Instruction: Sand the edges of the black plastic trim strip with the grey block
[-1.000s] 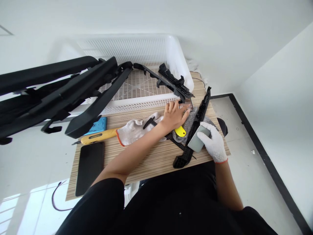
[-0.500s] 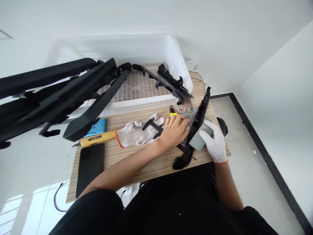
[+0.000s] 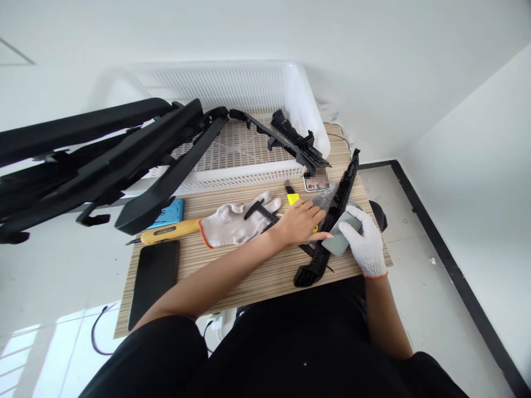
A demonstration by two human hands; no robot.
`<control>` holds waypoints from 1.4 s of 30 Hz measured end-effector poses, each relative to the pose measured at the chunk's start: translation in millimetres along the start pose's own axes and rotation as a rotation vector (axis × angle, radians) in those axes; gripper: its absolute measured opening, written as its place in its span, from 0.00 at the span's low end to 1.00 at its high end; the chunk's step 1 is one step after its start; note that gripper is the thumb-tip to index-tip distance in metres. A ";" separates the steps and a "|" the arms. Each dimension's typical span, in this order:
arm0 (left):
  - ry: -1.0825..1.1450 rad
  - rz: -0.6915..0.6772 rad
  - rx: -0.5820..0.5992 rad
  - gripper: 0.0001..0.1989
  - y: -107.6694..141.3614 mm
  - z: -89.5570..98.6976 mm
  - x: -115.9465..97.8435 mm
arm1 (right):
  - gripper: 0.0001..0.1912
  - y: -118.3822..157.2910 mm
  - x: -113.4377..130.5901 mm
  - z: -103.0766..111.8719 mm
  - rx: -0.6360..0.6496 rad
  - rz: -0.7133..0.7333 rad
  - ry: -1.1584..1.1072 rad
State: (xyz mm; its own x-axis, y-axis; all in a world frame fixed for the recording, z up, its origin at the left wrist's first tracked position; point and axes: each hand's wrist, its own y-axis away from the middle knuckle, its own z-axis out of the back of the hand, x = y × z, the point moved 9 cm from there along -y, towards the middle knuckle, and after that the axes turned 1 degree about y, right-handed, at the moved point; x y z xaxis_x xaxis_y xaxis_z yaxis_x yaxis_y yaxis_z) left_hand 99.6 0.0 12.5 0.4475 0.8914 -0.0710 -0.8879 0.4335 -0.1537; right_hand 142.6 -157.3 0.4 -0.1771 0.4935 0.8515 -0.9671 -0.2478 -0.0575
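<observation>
My right hand (image 3: 366, 243), in a white glove with an orange cuff, grips a flat grey-green pad (image 3: 341, 235) at the table's right side. The pad rests against a long black plastic part (image 3: 332, 218) lying slanted across the table. My left hand (image 3: 301, 223) is bare, palm down, just left of that part, with its thumb stretched toward the pad and its fingers apart. A yellow and black cutter (image 3: 292, 194) lies partly under the left fingers. Clear bubble wrap (image 3: 322, 198) shows beyond the left hand.
A white basket (image 3: 249, 176) stands behind, with black parts (image 3: 290, 142) across its rim. More long black parts (image 3: 103, 166) reach in from the left. Also on the table (image 3: 232, 276) are a white glove (image 3: 224, 225), black calipers (image 3: 265, 213), yellow tool (image 3: 170, 231), dark tablet (image 3: 153, 279) and blue box (image 3: 169, 214).
The left thumb has stretched out toward the pad, and the left hand has shifted, exposing more of the yellow cutter. The right hand still holds the pad. The whole view has shifted slightly.
</observation>
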 end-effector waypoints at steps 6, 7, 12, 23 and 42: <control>0.051 0.135 0.035 0.34 -6.9 -3.3 11.6 | 0.27 0.2 0.4 -1.2 0.006 0.006 -0.004; 0.042 0.178 0.033 0.33 -7.8 -2.5 17.5 | 0.27 0.1 -0.2 -1.5 0.009 0.007 -0.005; -0.022 0.355 0.033 0.27 -10.8 0.9 50.4 | 0.28 0.9 -1.5 0.8 0.001 -0.006 -0.016; 0.052 0.337 -0.072 0.14 -6.1 22.4 18.4 | 0.31 4.1 2.4 9.2 -0.085 -0.008 -0.016; 0.076 0.508 -0.080 0.26 -20.0 23.4 56.5 | 0.30 3.5 -4.5 12.4 -0.138 -0.080 -0.023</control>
State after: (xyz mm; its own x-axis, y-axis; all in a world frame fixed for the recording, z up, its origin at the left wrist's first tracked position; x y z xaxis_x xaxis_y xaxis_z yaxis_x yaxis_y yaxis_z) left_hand 140.2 44.8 34.6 -0.0284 0.9736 -0.2267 -0.9856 -0.0650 -0.1559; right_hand 142.2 -170.8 2.9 -0.0960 0.4871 0.8681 -0.9941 -0.0909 -0.0589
